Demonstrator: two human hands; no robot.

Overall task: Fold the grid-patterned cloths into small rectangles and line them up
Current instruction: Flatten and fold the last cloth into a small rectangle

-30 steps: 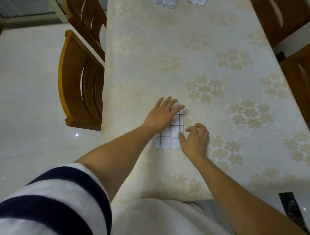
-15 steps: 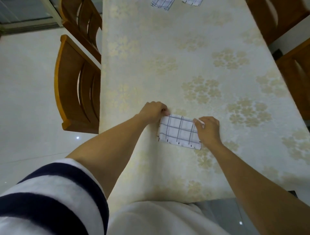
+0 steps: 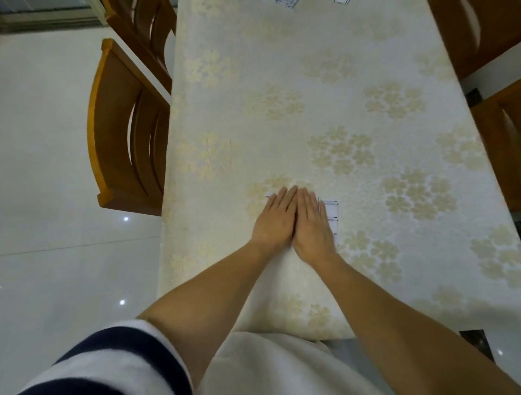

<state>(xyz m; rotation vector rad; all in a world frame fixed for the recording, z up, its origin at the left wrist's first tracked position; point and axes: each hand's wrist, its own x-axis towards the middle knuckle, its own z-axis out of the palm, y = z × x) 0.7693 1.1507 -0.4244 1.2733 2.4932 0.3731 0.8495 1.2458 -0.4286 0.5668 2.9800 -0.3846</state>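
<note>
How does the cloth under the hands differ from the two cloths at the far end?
The near cloth is pressed flat by the left hand and right hand; the far cloths lie untouched. The near cloth sits by the person, the far cloths at the opposite end. Hands hide most of the near cloth; the frame crops the far cloths. All show dark grids on white.

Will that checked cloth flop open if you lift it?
Probably floppy: the folded cloth lies thin and flat under the left hand and right hand. Likely light, being so thin. It may slide; the tablecloth looks smooth.
</note>
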